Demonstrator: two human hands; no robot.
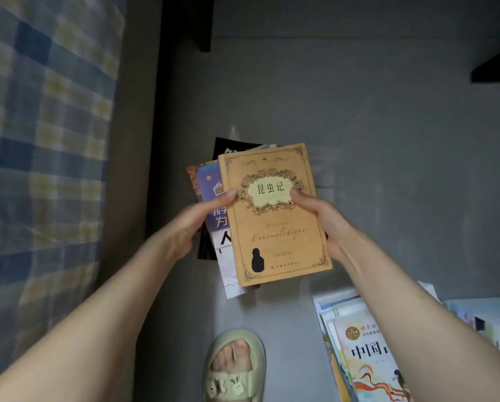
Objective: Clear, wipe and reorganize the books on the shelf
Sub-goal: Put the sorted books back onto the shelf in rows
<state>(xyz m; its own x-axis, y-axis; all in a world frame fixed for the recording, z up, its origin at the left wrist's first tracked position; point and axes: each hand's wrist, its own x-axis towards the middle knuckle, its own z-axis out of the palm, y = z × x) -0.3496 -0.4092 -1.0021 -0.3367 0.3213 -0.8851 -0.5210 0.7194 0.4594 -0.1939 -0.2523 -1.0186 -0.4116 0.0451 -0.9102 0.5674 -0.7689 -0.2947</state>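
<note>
Tan book [274, 216] tops a loose, fanned stack [211, 178], held in the air over the grey floor [388, 169]. Your left hand [190, 224] and right hand [327, 227] grip opposite edges, fingers [224, 197] curled round the stack, thumbs pressed on the cover. Likely you're squaring it up. A second book pile [359, 343] lies on the floor under your right forearm, with your slippered foot [234, 364] near it.

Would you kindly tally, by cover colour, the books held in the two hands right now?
Tan book: 1
Purple book: 1
Black book: 1
Reddish-brown book: 1
Total: 4 told apart in the stack; pale slivers at its top edge may be more.
</note>
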